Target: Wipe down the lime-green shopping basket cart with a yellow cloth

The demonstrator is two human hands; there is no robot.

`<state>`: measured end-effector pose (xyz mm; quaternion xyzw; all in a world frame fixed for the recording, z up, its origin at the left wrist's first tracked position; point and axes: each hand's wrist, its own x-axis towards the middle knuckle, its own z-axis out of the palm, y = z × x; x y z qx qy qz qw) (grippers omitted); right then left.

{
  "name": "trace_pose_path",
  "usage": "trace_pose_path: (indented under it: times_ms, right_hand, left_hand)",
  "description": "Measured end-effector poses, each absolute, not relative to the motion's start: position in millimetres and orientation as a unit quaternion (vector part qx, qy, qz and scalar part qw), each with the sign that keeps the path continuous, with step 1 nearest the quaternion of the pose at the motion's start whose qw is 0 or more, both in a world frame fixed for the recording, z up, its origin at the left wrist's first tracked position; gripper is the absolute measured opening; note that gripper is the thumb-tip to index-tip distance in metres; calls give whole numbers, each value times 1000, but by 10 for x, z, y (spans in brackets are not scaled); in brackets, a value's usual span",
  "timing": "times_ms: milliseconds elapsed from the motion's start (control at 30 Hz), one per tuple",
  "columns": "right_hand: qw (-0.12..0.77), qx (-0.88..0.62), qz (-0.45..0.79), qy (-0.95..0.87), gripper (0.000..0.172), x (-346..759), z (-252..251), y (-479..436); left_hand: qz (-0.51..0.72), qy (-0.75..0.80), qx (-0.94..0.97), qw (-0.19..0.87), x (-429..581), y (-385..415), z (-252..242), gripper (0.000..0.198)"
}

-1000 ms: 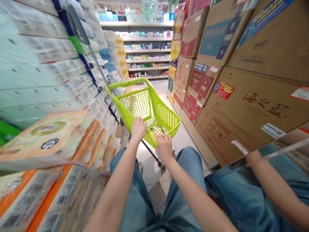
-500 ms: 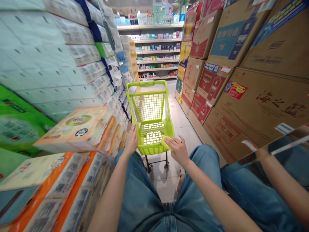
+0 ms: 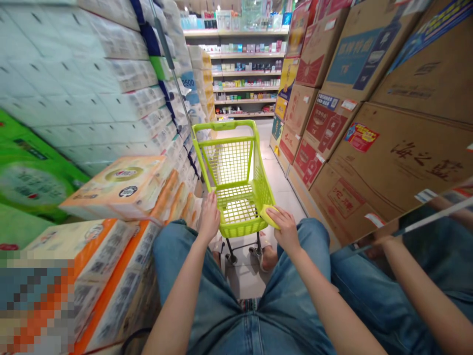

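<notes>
Looking down through the head cam from my end, I've got a narrow shop aisle with pale, shiny tiles on the floor (image 3: 284, 182). Cardboard boxes (image 3: 402, 158) are stacked along the right, wrapped paper packs (image 3: 129, 76) along the left, and stocked shelves (image 3: 247, 74) close off the far end. The lime-green shopping cart (image 3: 244, 229) stands on the floor right between the knees, low end toward me, handle end away.

It looks like moulded plastic: square grid holes in the bottom and far panel, rounded rim, dark thin legs on little wheels. My left hand (image 3: 209, 217) is on its left rim near the low end, fingers close together. Can't tell if they're actually gripping or just resting there. My right hand (image 3: 286, 227) is at the near right corner, fingers bent over a yellow cloth (image 3: 270, 216) and holding it against the plastic. Could be a sponge, I honestly can't tell.

Texture-wise, the paper packs are glossy film with soft bulges, the boxes are flat brown card with red and blue print, and the jeans (image 3: 207, 296) are creased faded denim. Lower right, a reflective panel (image 3: 424, 261) mirrors the arm and denim.
</notes>
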<state>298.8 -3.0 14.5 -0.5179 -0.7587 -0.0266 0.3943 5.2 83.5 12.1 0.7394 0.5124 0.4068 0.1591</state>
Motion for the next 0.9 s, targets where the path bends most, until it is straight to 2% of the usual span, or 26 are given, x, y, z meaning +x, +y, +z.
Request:
trace_pose_path:
  times_ms: [500, 667, 900]
  right_hand:
    - [428, -532, -49, -729, 69, 3044, 103, 61]
    - [407, -524, -65, -745, 68, 3083, 64, 71]
    - [324, -487, -67, -808, 62, 3291, 199, 71]
  left_hand:
    - [415, 517, 730, 166, 250, 840, 101, 67]
    - [428, 506, 732, 158, 277, 882, 126, 72]
    - [355, 506, 781, 87, 198, 433, 194, 56]
